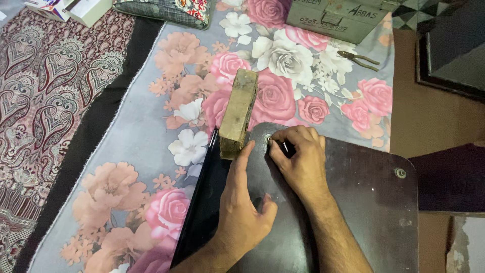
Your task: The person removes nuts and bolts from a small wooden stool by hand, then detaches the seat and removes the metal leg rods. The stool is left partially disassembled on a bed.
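A dark brown board [364, 202] with rounded corners lies over the flowered cloth [151, 131]. My left hand [241, 207] rests flat on the board, its forefinger stretched up against the near end of a worn tan block [239, 114] that stands on its edge. My right hand [298, 156] is curled around a small dark tool, its tip at a metal fastener [267, 138] near the board's top left corner. A second round fastener [400, 173] sits near the right corner.
A grey-green metal box [338, 17] stands at the far edge of the cloth, with pliers [357, 58] lying just in front of it. A paisley fabric [45, 101] covers the left side. Dark furniture [449, 45] stands at right.
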